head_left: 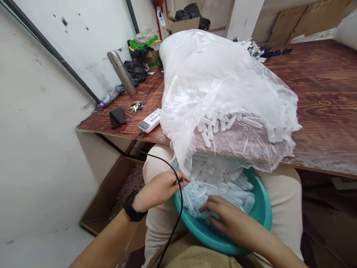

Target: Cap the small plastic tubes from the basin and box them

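Note:
A teal plastic basin (262, 214) rests on my lap, heaped with several small clear plastic tubes (220, 186). My left hand (158, 190) sits at the basin's left rim, fingers curled and pinched at the tubes' edge. Fingers bent, my right hand (231, 221) lies over the near side of the pile and presses into the tubes. A large clear plastic bag (212, 85) full of the same tubes lies on the wooden table (320, 93), its mouth hanging over the edge above the basin.
A black cable (173, 175) runs from the table past my left wrist. On the table's left lie a white remote (150, 120), a black wallet (117, 117), keys (135, 107) and a steel flask (121, 72). A cardboard box (111, 193) stands on the floor.

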A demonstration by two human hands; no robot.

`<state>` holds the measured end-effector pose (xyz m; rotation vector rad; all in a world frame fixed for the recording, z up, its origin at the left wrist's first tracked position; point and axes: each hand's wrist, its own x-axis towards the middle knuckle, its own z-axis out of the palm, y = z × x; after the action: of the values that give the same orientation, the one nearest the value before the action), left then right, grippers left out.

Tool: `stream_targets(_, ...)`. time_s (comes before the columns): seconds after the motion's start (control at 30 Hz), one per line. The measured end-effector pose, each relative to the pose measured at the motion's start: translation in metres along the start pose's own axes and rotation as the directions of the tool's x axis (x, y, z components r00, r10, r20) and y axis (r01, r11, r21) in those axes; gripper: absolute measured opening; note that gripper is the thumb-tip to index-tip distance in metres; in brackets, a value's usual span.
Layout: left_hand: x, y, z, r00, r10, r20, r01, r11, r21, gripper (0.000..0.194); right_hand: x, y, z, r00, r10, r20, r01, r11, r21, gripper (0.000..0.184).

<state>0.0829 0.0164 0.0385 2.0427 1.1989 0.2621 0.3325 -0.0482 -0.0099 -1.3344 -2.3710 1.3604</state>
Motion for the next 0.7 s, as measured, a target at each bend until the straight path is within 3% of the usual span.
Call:
stream_targets(0.07,-0.013,-0.007,-0.012,0.998,-0.057,0.031,0.060,0.990,-0.131,0.025,0.001,0.000,0.001,1.000,-0.009,-0.011,0.009,1.000,0.008,0.030)
stream_targets(0.17,-0.032,-0.019,-0.037,0.976,-0.213,0.038,0.216,0.964,-0.155,0.030,0.001,0.001,0.002,1.000,-0.010,-0.021,0.010,1.000,0.007,0.029)
stream_targets(0.23,-0.040,-0.025,-0.056,0.948,-0.294,-0.123,0.279,0.952,-0.125,0.035,-0.001,0.002,0.003,1.000,-0.009,-0.026,0.009,1.000,0.006,0.029)
stream_targets(0.3,-0.040,-0.029,-0.072,0.869,-0.290,-0.402,0.284,0.956,-0.075,0.037,-0.001,0.004,0.003,0.999,-0.012,-0.037,0.012,1.000,0.007,0.029)
stream_targets(0.37,-0.029,-0.033,-0.083,0.767,-0.172,-0.619,0.257,0.965,0.050,0.035,-0.001,0.005,0.004,0.998,-0.016,-0.056,0.017,1.000,0.012,0.030)
stream_targets(0.43,-0.010,-0.040,-0.090,0.723,-0.024,-0.690,0.252,0.940,0.231,0.036,-0.001,0.006,0.006,0.997,-0.021,-0.069,0.022,1.000,0.021,0.030)
stream_targets(0.5,0.014,-0.053,-0.095,0.734,0.024,-0.679,0.289,0.894,0.343,0.049,-0.002,0.008,0.008,0.997,-0.029,-0.071,0.031,0.999,0.033,0.031)
stream_targets(0.6,0.046,-0.077,-0.106,0.765,-0.042,-0.642,0.355,0.860,0.367,0.075,-0.007,0.011,0.010,0.996,-0.043,-0.074,0.047,0.997,0.053,0.031)
stream_targets(0.7,0.064,-0.100,-0.124,0.808,-0.057,-0.586,0.337,0.861,0.380,0.082,-0.011,0.015,0.009,0.994,-0.031,-0.102,0.039,0.996,0.076,0.031)
